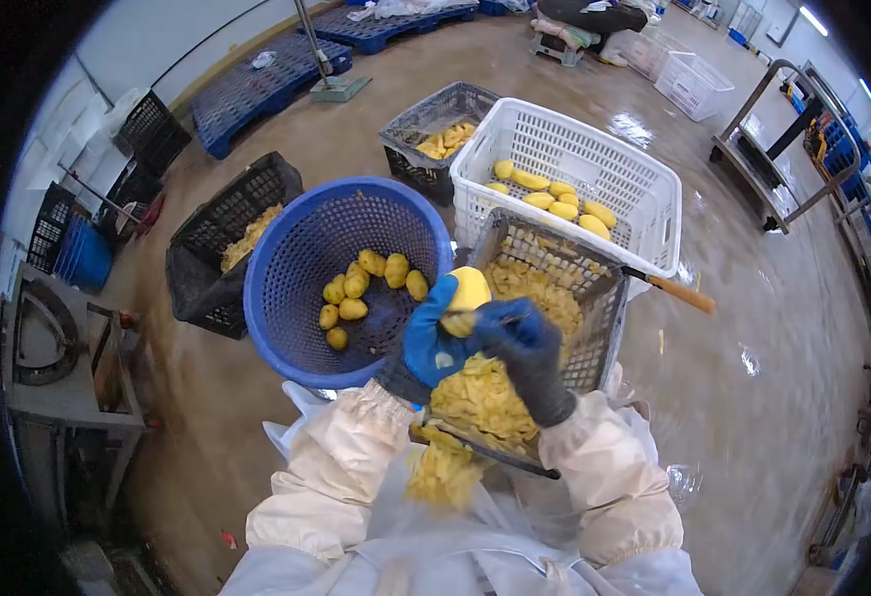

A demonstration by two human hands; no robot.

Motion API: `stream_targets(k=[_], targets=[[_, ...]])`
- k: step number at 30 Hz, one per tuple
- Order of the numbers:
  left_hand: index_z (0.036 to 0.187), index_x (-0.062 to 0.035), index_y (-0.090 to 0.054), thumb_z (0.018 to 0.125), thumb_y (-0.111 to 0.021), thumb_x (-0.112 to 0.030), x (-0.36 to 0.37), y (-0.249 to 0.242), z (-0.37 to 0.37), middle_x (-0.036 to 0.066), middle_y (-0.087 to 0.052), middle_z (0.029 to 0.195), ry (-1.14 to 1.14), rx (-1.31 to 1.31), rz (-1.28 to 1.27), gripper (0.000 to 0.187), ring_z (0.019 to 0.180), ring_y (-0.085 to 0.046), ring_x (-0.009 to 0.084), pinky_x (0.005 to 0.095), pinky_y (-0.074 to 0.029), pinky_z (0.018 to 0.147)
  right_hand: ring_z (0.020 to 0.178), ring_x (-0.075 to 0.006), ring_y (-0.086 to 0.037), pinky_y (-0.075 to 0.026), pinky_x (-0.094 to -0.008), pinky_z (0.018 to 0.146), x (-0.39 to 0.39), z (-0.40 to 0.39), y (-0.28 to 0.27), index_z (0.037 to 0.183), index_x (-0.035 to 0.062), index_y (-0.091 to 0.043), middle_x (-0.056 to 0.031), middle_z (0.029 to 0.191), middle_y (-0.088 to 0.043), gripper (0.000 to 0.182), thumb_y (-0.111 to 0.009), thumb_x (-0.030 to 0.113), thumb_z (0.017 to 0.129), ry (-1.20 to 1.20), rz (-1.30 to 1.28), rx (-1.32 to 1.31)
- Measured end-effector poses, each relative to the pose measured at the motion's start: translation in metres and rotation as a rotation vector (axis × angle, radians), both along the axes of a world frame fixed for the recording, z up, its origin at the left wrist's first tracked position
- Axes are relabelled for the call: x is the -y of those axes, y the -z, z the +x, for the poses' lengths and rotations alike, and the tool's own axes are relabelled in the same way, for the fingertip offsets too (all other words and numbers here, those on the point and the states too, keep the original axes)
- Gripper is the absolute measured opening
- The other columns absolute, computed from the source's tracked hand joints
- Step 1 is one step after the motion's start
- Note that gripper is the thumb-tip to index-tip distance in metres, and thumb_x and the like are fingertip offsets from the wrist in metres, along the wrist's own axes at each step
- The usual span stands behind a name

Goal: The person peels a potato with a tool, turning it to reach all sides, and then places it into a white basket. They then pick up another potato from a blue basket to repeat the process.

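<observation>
My left hand, in a blue glove, is wrapped around a yellow peeled potato. Close against it, my right hand, in a blue and dark glove, has its fingers closed; whatever it grips is blurred and hidden. Both hands are above a dark crate heaped with potato peelings. To the left, a blue round basket contains several unpeeled potatoes. Several peeled potatoes lie in a white crate behind the peelings. A tool with a wooden handle rests across the dark crate's rim.
Black lined crates with yellow pieces stand at the left and at the back. Blue pallets lie along the wall. At right is a metal trolley on the wet floor. A metal stand is at far left.
</observation>
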State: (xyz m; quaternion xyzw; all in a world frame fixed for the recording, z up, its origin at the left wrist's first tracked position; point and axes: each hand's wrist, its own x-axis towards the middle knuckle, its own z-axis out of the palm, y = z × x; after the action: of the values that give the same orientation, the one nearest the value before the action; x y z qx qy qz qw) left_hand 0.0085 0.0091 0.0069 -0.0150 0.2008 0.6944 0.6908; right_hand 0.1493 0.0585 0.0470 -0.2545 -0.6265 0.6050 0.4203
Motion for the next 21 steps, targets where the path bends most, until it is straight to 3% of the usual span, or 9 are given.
stream_targets(k=[3,5,7,11,14,15,17,18,21], targets=[[0.112,-0.0018,-0.053,0.090,-0.053,-0.038,0.000,-0.002,-0.002,0.015,-0.062,0.101,0.146,-0.017,0.194,0.042,0.091,-0.062,0.0253,0.0392,-0.053,0.079,0.062,-0.0108,-0.058,-0.046,-0.0237,0.056,0.005,-0.006,0.009,0.090,0.0017,-0.061,-0.0055,0.074,-0.064,0.015,-0.069,0.012,0.082,0.018,0.409,0.064],[0.109,-0.0010,-0.054,0.091,-0.054,-0.030,-0.003,-0.017,0.006,0.014,-0.062,0.100,-0.011,0.013,0.090,0.034,0.089,-0.062,0.0250,0.0347,-0.054,0.078,0.064,-0.0121,-0.061,-0.048,-0.0233,0.058,-0.011,-0.002,0.000,0.091,0.0018,-0.061,-0.0059,0.076,-0.065,0.013,-0.066,0.012,0.084,-0.074,-0.347,-0.069],[0.109,-0.0006,-0.054,0.090,-0.057,-0.029,-0.005,-0.013,0.006,0.014,-0.062,0.099,-0.159,0.050,-0.006,0.035,0.088,-0.063,0.0251,0.0339,-0.056,0.074,0.058,-0.0097,-0.057,-0.044,-0.0213,0.052,-0.037,-0.002,0.014,0.090,0.0020,-0.060,-0.0042,0.073,-0.063,0.013,-0.063,0.014,0.086,0.214,-0.276,-0.118],[0.109,-0.0012,-0.054,0.089,-0.057,-0.033,0.000,-0.006,-0.003,0.015,-0.061,0.100,-0.047,0.055,-0.020,0.037,0.089,-0.062,0.0258,0.0363,-0.057,0.072,0.060,-0.0086,-0.056,-0.044,-0.0218,0.052,-0.048,0.007,0.002,0.085,0.0040,-0.061,-0.0041,0.073,-0.063,0.014,-0.061,0.017,0.088,0.023,-0.280,-0.115],[0.113,-0.0023,-0.052,0.089,-0.054,-0.043,0.003,-0.011,0.000,0.015,-0.061,0.101,0.153,-0.080,-0.003,0.047,0.081,-0.063,0.0289,0.0292,-0.056,0.054,0.059,-0.0088,-0.057,-0.043,-0.0198,0.050,-0.026,0.004,0.006,0.088,0.0031,-0.062,-0.0043,0.070,-0.062,0.014,-0.063,0.017,0.085,-0.152,-0.304,0.112],[0.113,-0.0023,-0.052,0.089,-0.054,-0.043,0.007,-0.018,0.004,0.015,-0.061,0.101,0.161,-0.078,-0.007,0.047,0.081,-0.063,0.0289,0.0292,-0.056,0.054,0.055,-0.0087,-0.055,-0.042,-0.0191,0.050,-0.044,0.008,0.007,0.086,0.0043,-0.061,-0.0033,0.067,-0.061,0.013,-0.063,0.017,0.086,-0.072,-0.390,-0.056],[0.124,-0.0017,-0.046,0.088,-0.056,-0.040,0.015,-0.027,0.010,0.016,-0.059,0.107,0.385,-0.210,0.192,0.053,0.087,-0.063,0.0279,0.0371,-0.055,0.077,0.052,-0.0087,-0.052,-0.041,-0.0197,0.049,-0.093,0.021,0.032,0.087,0.0050,-0.059,-0.0026,0.065,-0.059,0.013,-0.061,0.018,0.088,0.126,-0.469,-0.170],[0.121,-0.0031,-0.049,0.091,-0.053,-0.039,0.016,-0.032,0.013,0.014,-0.061,0.101,0.367,-0.238,0.200,0.047,0.086,-0.063,0.0258,0.0325,-0.057,0.063,0.052,-0.0094,-0.051,-0.041,-0.0204,0.048,-0.093,0.027,0.028,0.088,0.0048,-0.057,-0.0031,0.066,-0.059,0.013,-0.060,0.017,0.088,0.123,-0.497,-0.277],[0.122,-0.0048,-0.048,0.091,-0.054,-0.038,0.008,-0.039,0.011,0.014,-0.061,0.100,0.081,-0.082,-0.096,0.046,0.084,-0.063,0.0260,0.0336,-0.057,0.059,0.053,-0.0093,-0.053,-0.041,-0.0202,0.048,-0.062,0.023,-0.008,0.090,0.0043,-0.057,-0.0042,0.071,-0.060,0.014,-0.062,0.017,0.087,-0.015,-0.455,-0.162]])
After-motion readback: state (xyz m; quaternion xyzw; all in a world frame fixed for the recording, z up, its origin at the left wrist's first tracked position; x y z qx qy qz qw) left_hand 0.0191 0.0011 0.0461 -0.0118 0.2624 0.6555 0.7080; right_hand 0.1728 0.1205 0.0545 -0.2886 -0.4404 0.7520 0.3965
